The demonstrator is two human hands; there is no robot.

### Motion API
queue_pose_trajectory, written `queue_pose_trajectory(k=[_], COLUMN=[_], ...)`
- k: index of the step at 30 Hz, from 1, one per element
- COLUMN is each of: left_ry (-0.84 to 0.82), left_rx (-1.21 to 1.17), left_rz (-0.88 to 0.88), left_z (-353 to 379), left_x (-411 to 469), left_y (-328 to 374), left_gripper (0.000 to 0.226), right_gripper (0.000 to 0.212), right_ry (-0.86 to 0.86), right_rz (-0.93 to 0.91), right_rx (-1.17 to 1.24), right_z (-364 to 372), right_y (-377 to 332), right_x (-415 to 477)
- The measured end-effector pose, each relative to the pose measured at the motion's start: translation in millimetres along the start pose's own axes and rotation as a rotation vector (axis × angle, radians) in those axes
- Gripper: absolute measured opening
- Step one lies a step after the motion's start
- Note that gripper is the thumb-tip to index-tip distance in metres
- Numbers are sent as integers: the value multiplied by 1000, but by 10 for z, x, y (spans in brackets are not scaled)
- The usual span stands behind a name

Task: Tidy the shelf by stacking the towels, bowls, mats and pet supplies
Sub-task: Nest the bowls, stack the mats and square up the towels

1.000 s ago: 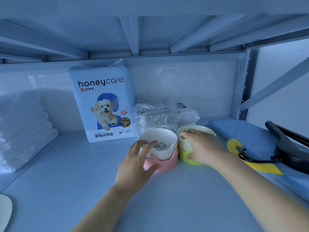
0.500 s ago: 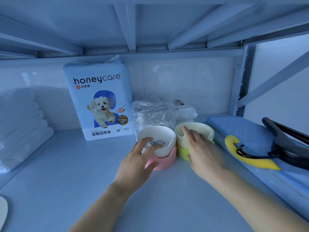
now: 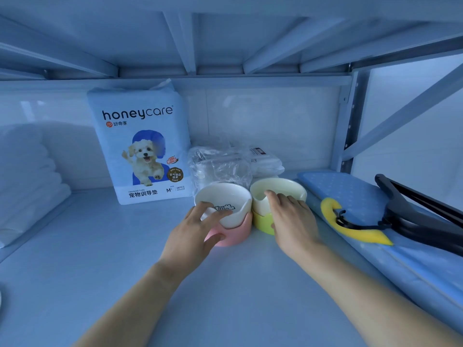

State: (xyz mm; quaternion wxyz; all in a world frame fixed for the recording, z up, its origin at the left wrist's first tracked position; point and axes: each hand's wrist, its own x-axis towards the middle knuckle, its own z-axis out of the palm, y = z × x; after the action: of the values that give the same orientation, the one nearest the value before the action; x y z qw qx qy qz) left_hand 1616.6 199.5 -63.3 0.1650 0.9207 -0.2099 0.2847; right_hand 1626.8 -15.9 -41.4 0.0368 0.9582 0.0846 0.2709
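1. Two pet bowls are being set side by side at the back of the shelf (image 3: 100, 246). The pink bowl (image 3: 230, 221) is held by the left hand (image 3: 193, 236). The thumb is on the pink base and the other fingers are curled over the white rim, so the bowl is gripped between them.

2. The green bowl (image 3: 270, 204) is touched by the right hand (image 3: 293, 221). The fingers are kept close together and laid over the near rim and side. Whether it is squeezed or only pushed cannot be told.

3. The two bowls are touching each other, just in front of the clear plastic bag (image 3: 218, 166).

4. The step is best done slowly. Each bowl looks like a white dish sitting in a colored base, so the base should be held too, or the dish could slip out.

5. If one bowl is to be stacked on the other, it should be lifted straight up and set down flat. The bag behind should not be bumped.

6. Things are counted like this: two bowls, two hands.

7. One pack of puppy pads (image 3: 142, 146) is standing against the back wall, left of the bowls.

8. One pile of white towels (image 3: 27, 181) is seen far left. The layers are too blurry to count.

9. One blue mat (image 3: 350, 194) is lying on the right, with one yellow piece (image 3: 355, 234) and a black tool (image 3: 413, 214) on it.
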Motion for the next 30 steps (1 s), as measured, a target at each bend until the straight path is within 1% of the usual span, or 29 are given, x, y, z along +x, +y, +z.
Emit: queue_pose_trajectory(k=[5, 8, 11, 14, 16, 19, 21, 22, 24, 26, 30], left_ry=[4, 9, 16, 31, 57, 87, 85, 82, 86, 103, 107], left_rx=[-4, -22, -40, -40, -46, -38, -4, 21, 57, 110, 278], left_rz=[17, 32, 44, 54, 41, 27, 55, 74, 101, 141, 215], left_z=[-5, 2, 2, -8, -19, -31, -31, -31, -42, -43, 39], left_x=[-11, -11, -9, -9, -6, 1, 3, 7, 17, 24, 10], left_y=[-1, -5, -19, -38, -59, -63, -37, -10, 63, 166, 324], left_gripper=[50, 52, 58, 68, 73, 74, 71, 69, 62, 59, 68], right_gripper=[75, 75, 70, 73, 73, 72, 74, 76, 79, 78, 79], right_ry=[17, 17, 15, 15, 33, 76, 142, 142, 98, 78, 64], right_rz=[-16, -32, -53, -38, -17, -4, -7, -8, -22, -22, -32], right_rx=[36, 70, 126, 188, 179, 118, 71, 36, 10, 49, 110], right_z=[17, 16, -14, -51, -59, -35, -2, 7, 47, 115, 169], right_y=[32, 71, 105, 141, 161, 171, 145, 121, 70, 60, 110], right_x=[14, 24, 21, 25, 1, -118, -188, -205, -206, -195, -199])
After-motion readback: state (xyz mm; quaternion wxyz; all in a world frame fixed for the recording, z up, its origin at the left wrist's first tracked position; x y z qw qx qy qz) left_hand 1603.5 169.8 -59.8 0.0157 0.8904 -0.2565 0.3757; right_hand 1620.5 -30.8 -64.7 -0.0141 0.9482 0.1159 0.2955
